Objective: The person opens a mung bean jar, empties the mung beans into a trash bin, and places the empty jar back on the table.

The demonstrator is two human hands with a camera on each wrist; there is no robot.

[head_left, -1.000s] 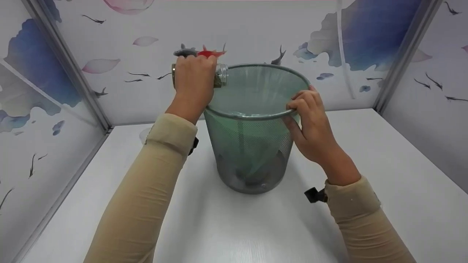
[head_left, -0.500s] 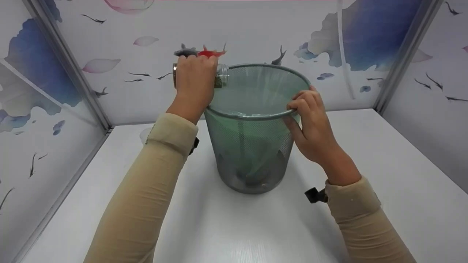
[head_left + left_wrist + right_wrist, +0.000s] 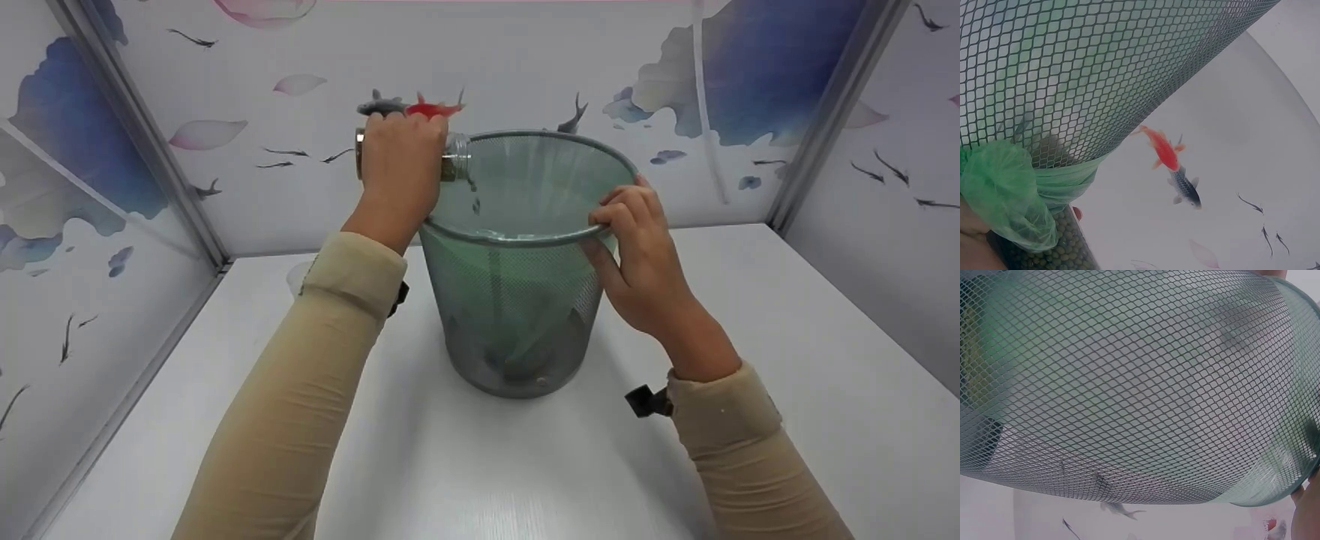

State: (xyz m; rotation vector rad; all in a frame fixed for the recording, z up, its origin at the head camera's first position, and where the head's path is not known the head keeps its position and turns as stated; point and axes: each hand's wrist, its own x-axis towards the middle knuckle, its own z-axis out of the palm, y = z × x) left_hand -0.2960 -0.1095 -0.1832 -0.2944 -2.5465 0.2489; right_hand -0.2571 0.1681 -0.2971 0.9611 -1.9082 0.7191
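Observation:
My left hand (image 3: 401,161) grips a clear jar (image 3: 457,156) lying on its side, its mouth over the left rim of a wire-mesh wastebasket (image 3: 465,330). Small green beans (image 3: 1064,250), apparently mung beans, show through the jar's wall in the left wrist view. A few falling beans (image 3: 475,202) drop from the mouth into the basket. A thin green plastic bag (image 3: 540,176) lines the basket, and its bunched edge (image 3: 1010,191) hangs outside over the jar. My right hand (image 3: 641,255) holds the right rim, fingers over the top and thumb outside.
The basket stands upright on a white table (image 3: 480,465). A translucent round piece (image 3: 297,279) lies at the back left, partly behind the left sleeve (image 3: 300,390). Walls printed with fish and petals (image 3: 480,52) enclose the back and both sides.
Beans now fall from the jar's mouth, where none fell before. The jar and left hand have shifted only slightly right. The right hand and the basket stay put.

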